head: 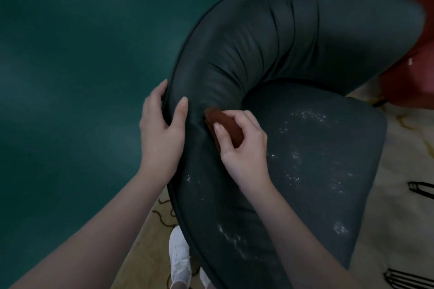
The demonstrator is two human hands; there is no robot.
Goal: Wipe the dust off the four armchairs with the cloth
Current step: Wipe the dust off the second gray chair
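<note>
A dark green leather armchair [270, 49] with a thick curved backrest fills the middle of the head view. White dust specks lie on its seat [314, 162] and on the near armrest. My left hand [162, 129] grips the outer edge of the backrest, thumb on top. My right hand [244, 145] pinches a folded brown cloth [225, 124] and presses it against the inner side of the backrest, just above the seat.
A dark green wall [82, 54] stands to the left, close behind the chair. A red armchair [413, 77] is at the right edge. Patterned beige carpet [404, 148] lies below, with black metal legs [420, 189] at the right. A white shoe [179, 258] shows beside the chair.
</note>
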